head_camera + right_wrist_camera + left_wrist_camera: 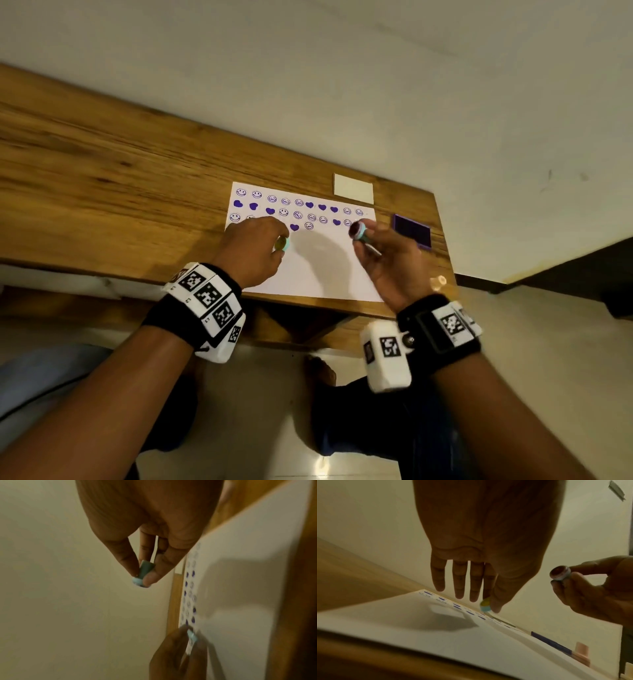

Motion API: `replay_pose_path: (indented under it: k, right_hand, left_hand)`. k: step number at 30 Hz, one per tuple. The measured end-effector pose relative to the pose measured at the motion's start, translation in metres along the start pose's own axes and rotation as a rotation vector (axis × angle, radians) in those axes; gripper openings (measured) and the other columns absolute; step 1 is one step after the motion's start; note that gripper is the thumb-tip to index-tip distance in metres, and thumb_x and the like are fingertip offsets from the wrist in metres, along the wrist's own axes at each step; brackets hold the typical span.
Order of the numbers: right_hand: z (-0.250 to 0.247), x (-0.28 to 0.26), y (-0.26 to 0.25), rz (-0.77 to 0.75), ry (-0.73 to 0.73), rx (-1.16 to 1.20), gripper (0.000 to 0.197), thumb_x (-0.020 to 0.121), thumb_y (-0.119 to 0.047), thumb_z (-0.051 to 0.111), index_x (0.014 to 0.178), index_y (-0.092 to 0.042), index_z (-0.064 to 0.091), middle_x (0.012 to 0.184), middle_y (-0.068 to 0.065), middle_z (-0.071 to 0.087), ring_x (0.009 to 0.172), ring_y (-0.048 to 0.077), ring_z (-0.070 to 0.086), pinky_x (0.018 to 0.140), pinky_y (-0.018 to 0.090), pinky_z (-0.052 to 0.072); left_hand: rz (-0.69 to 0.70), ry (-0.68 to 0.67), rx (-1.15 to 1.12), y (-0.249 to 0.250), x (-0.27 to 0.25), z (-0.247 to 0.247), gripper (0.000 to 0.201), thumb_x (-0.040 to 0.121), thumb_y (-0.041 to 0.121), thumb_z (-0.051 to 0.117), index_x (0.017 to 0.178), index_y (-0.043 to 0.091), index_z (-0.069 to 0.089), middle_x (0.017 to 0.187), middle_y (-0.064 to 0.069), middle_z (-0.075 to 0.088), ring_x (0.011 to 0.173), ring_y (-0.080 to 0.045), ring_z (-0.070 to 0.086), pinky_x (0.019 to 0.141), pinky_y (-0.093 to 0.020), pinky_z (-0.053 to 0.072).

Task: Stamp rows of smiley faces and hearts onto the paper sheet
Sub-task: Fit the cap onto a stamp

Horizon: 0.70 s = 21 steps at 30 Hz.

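A white paper sheet (308, 267) lies on the wooden table (102, 178), with several rows of purple smileys and hearts across its far half. My left hand (257, 246) pinches a small light-blue stamp with a yellow top (283, 243) between thumb and forefinger, low over the left of the printed rows. Blur hides whether it touches the sheet. In the left wrist view the stamp (485, 605) points down at the paper (419, 628). My right hand (387, 257) pinches a teal stamp (358, 230), tilted, its dark inked face lifted above the sheet's right edge (143, 574).
A purple ink pad (412, 230) sits open on the table just right of the sheet. A white card (353, 189) lies beyond the sheet's far right corner. The table ends close on the right and front, with a wall behind. My legs are below the front edge.
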State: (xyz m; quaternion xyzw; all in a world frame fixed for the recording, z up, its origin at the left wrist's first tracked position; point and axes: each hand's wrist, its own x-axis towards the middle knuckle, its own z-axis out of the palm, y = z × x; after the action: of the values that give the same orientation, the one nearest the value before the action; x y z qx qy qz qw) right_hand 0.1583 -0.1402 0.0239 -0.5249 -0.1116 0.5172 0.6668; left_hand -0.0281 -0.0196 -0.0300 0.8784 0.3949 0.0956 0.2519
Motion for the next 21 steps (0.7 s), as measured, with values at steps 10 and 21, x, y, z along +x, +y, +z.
replay_pose_path:
  k: [10, 21]
  right_hand:
    - [-0.002, -0.007, 0.050, 0.285, -0.080, 0.576, 0.054, 0.044, 0.007, 0.082, 0.094, -0.002, 0.066, 0.090, 0.016, 0.064, 0.067, 0.022, 0.063, 0.056, 0.025, 0.056]
    - [-0.005, -0.009, 0.047, 0.177, -0.087, 0.621, 0.070, 0.045, 0.009, 0.086, 0.110, 0.000, 0.061, 0.101, 0.018, 0.063, 0.074, 0.024, 0.066, 0.058, 0.027, 0.059]
  left_hand:
    - [-0.003, -0.204, 0.174, 0.015, -0.007, -0.002, 0.033, 0.088, 0.030, 0.059, 0.121, 0.028, 0.057, 0.124, 0.004, 0.060, 0.112, -0.022, 0.056, 0.088, -0.037, 0.049]
    - [-0.012, -0.166, 0.140, 0.016, -0.006, -0.005, 0.038, 0.086, 0.035, 0.063, 0.123, 0.029, 0.057, 0.128, 0.005, 0.060, 0.114, -0.020, 0.055, 0.093, -0.040, 0.050]
